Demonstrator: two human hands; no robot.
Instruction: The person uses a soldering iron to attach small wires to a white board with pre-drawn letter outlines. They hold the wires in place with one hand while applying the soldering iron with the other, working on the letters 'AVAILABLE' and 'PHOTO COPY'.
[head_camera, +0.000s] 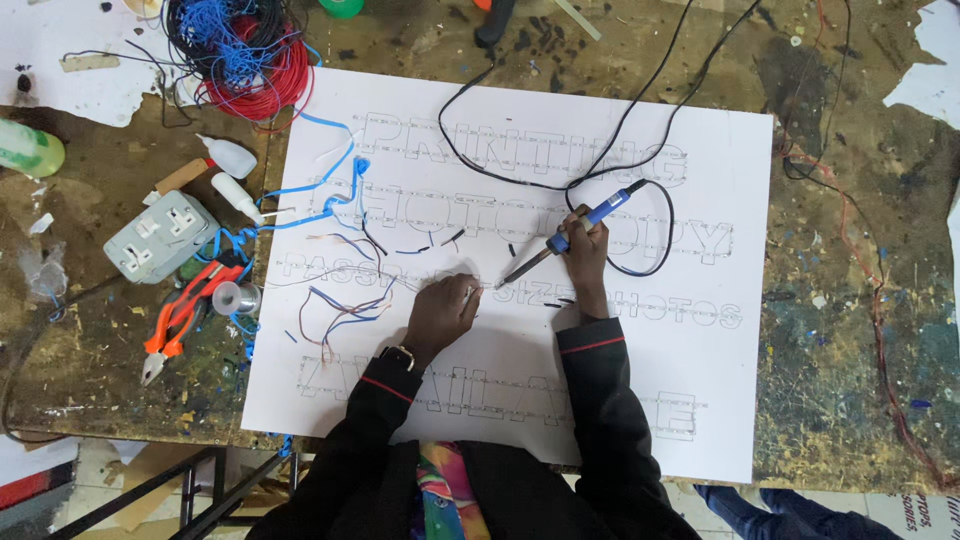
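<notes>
A large white board (690, 380) with outlined block letters lies on the workbench. My right hand (586, 252) grips a blue-handled soldering iron (570, 235), its tip angled down-left onto the board near the middle. My left hand (442, 310) rests on the board just left of the tip, fingers pinched on a thin strand of wire or solder (470, 292). The iron's black cord (600, 160) loops across the board's upper half. Loose thin wires (345, 305) lie on the board to the left of my left hand.
A tangle of red, blue and black wire (245, 55) sits at the top left. A grey double socket (160, 237), orange pliers (175, 320), a solder spool (237, 298) and two white glue bottles (232, 175) lie left of the board. Another person's jeans (770, 510) show at the bottom right.
</notes>
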